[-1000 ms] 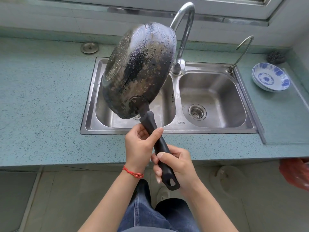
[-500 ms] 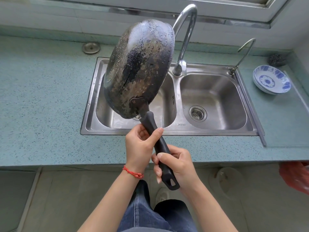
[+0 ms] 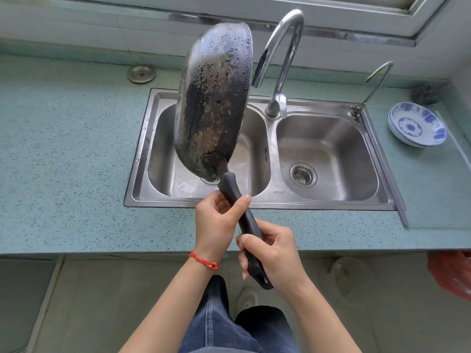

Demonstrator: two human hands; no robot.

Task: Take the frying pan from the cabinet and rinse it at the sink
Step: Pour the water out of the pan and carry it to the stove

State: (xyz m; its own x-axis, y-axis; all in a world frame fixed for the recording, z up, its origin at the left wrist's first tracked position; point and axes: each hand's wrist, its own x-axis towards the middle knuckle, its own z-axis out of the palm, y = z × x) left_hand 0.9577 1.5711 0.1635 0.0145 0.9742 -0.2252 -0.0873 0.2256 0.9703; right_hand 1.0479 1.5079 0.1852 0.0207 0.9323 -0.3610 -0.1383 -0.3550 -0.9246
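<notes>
Above the left basin of the double stainless sink [image 3: 142, 159], both hands grip the black handle [image 3: 244, 220] of a frying pan [image 3: 214, 103]. The left hand [image 3: 216, 225] is wrapped around the upper part of the handle, thumb laid across its near face with the tip pointing right, fingers curled behind it; a red cord bracelet [image 3: 204, 261] circles that wrist. The right hand [image 3: 275, 253] is clenched around the lower end of the handle, just below the left hand, thumb pressed along the front, with the hanging-hole tip of the handle sticking out beneath the palm. Both forearms rise from the bottom of the view and converge at the handle.

The pan is held clear of the sink, not touching it. Its long axis runs from the handle end at lower right up and slightly left to the far rim, which stands near the top of the view. The pan is turned almost edge-on, its scorched, blotchy underside facing the camera and the left, its open face turned away to the right toward the curved chrome tap [image 3: 283, 59], whose spout hangs just beside the rim. Droplets bead on the dark underside.

On the speckled teal worktop [image 3: 63, 154] to the right lie stacked blue-and-white dishes [image 3: 418, 126], with a dark steel scourer [image 3: 424, 94] behind them and a thin second tap [image 3: 374, 85] at the sink's back corner.
</notes>
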